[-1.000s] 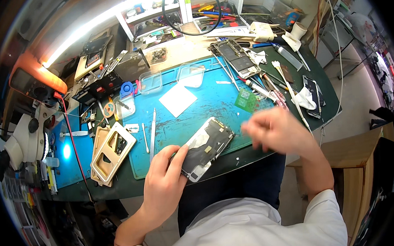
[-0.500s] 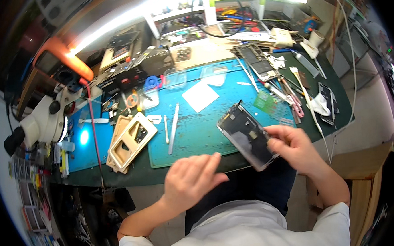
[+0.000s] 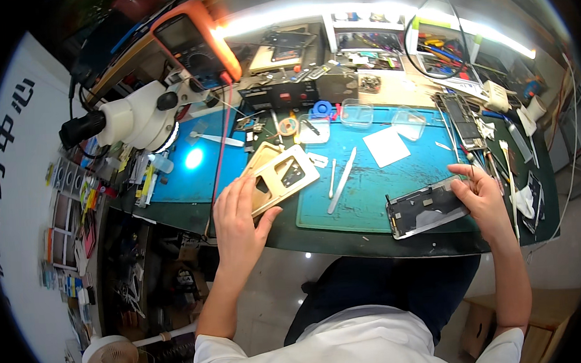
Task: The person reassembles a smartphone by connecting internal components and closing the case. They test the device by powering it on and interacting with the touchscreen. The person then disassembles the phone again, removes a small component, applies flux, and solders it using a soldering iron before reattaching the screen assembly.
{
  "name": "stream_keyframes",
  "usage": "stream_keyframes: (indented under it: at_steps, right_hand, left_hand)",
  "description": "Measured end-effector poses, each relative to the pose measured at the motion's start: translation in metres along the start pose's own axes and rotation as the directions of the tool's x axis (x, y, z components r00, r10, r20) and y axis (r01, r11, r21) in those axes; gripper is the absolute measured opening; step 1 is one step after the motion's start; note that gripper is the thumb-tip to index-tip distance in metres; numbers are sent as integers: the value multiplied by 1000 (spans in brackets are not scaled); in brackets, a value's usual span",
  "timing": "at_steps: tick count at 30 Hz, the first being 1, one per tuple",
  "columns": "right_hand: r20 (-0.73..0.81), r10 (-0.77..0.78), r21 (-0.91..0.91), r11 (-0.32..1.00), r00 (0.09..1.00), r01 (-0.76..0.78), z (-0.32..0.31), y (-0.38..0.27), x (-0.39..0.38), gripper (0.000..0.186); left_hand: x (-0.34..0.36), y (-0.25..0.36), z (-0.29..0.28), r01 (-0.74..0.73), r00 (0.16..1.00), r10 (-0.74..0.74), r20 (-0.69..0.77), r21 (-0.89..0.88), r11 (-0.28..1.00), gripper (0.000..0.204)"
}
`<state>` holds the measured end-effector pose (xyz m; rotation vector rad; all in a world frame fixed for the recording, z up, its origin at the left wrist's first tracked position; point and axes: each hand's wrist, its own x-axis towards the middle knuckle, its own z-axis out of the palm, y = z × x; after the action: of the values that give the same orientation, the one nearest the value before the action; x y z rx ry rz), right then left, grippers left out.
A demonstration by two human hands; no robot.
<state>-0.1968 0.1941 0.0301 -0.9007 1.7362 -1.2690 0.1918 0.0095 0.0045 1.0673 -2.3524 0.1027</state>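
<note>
My right hand [image 3: 480, 198] grips one end of a phone screen [image 3: 430, 207], its dark inner side with small metal plates facing up. The screen is tilted over the front edge of the blue work mat [image 3: 286, 214]. Over on the left, my left hand [image 3: 236, 214] is at the near end of a beige phone-shaped frame mold [image 3: 290, 173], fingers stretched out and thumb apart. Whether its fingertips touch the mold is unclear. The mold has cut-out windows and rests on another beige piece. A cotton swab [image 3: 332, 179] and a white pointed stick [image 3: 343, 181] lie right of it.
A white microscope [image 3: 136, 120] and an orange multimeter [image 3: 195, 45] stand at the left, with a red cable [image 3: 222, 139] running down to the bench edge. A white square sheet [image 3: 386, 146] and clear plastic boxes [image 3: 356, 114] lie farther back. An opened phone [image 3: 461, 120] sits at the right.
My left hand has moved left and forward to the beige mold. The phone screen, still in my right hand, has turned more sideways. The head view has swung left.
</note>
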Motion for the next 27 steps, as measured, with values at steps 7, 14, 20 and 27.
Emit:
stream_keyframes:
  at_steps: [7,14,20,27]
  right_hand:
    - [-43,68,55,996,997,-66,11,0,-6,53]
    - [-58,135,120,985,989,-127,-9,1,-17,46]
    - [-111,157,187,973,981,-134,-33,-5,-50,44]
    - [-120,179,264,954,977,-142,-37,4,-78,47]
  left_hand:
    - [0,-18,-1,52,993,-43,109,-86,995,86]
    - [10,-32,5,-5,994,13,113,-75,997,81]
    - [22,-24,10,135,980,-133,145,-8,991,81]
    - [18,-22,14,201,971,-203,129,21,979,84]
